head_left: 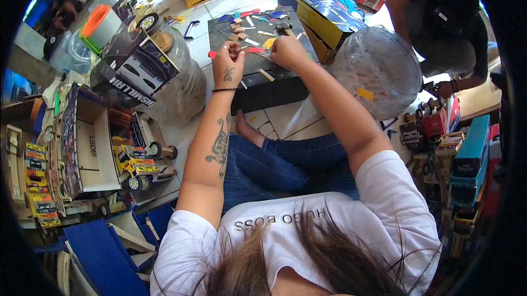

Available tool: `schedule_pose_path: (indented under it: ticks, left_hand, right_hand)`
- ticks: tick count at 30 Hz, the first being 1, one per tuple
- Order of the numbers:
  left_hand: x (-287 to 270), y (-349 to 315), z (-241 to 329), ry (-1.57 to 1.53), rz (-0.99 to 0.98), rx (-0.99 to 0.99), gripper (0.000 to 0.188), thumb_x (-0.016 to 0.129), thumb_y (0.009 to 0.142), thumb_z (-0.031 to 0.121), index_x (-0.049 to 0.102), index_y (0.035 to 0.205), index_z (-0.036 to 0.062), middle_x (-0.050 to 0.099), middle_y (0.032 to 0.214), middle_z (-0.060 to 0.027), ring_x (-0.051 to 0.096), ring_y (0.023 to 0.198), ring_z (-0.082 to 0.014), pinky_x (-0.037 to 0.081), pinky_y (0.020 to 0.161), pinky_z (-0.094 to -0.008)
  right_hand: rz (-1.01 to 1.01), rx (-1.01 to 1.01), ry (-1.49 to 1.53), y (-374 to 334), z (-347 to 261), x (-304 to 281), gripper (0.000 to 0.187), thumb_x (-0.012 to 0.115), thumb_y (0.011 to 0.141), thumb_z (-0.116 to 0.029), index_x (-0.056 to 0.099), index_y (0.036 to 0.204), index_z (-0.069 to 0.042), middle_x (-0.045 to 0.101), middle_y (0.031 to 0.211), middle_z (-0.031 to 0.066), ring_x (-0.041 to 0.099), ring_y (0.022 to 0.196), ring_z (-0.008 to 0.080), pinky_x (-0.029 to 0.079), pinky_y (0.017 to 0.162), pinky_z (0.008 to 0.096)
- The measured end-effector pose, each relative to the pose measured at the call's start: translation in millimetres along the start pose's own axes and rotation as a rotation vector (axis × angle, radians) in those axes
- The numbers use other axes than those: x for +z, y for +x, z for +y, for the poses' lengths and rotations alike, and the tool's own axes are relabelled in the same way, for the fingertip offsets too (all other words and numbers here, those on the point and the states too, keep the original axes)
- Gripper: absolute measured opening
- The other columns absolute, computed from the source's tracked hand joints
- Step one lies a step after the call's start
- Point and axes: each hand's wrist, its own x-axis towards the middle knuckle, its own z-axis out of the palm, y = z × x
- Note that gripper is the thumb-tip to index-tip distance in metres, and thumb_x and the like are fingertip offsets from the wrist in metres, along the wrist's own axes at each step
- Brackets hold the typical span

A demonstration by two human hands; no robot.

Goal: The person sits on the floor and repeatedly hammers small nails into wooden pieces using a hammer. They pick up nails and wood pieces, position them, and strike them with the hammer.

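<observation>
Dark hair, white shirt, then both hands over the black bench (pixel 274 90). Left hand (pixel 228 60) fingers pinch a red strip (pixel 212 53) at its near-left corner; right hand (pixel 286 52) curls closed, contents unclear. Best worked flat, steady.

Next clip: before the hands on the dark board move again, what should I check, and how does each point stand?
1. Left hand over the dark work board: ok.
2. Right hand on the board among the small coloured pieces: ok.
3. What the left fingers pinch: cannot tell, too small.
4. Tool in the right hand: cannot tell, hidden.
5. Large clear jar beside the right forearm, apart from it: ok.
</observation>
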Motion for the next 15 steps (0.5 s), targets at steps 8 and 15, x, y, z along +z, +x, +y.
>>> schedule_pose_path:
  ticks: [8, 15]
  left_hand:
    - [-1.7, -57.5, 23.8, 0.133, -0.080, 0.182, 0.012, 0.062, 0.075, 0.008, 0.065, 0.087, 0.0081, 0.062, 0.084, -0.0071, 0.061, 0.080, -0.0221, 0.046, 0.076, -0.0359]
    - [1.0, -56.4, 12.1, 0.180, -0.096, 0.304, 0.012, 0.068, 0.075, 0.015, 0.067, 0.086, 0.0109, 0.063, 0.084, -0.0026, 0.059, 0.085, -0.0223, 0.040, 0.078, -0.0362]
  right_hand:
    - [-0.069, 0.125, 0.862, -23.6, 20.9, -8.1, 0.019, 0.071, 0.079, -0.016, 0.066, 0.089, -0.001, 0.062, 0.072, 0.0024, 0.057, 0.065, 0.0090, 0.044, 0.057, 0.0237]
    - [-0.167, 0.225, 1.266, -46.7, 11.9, -18.3, 0.017, 0.066, 0.083, -0.010, 0.060, 0.097, -0.003, 0.064, 0.082, 0.0018, 0.058, 0.069, 0.0070, 0.041, 0.055, 0.0199]
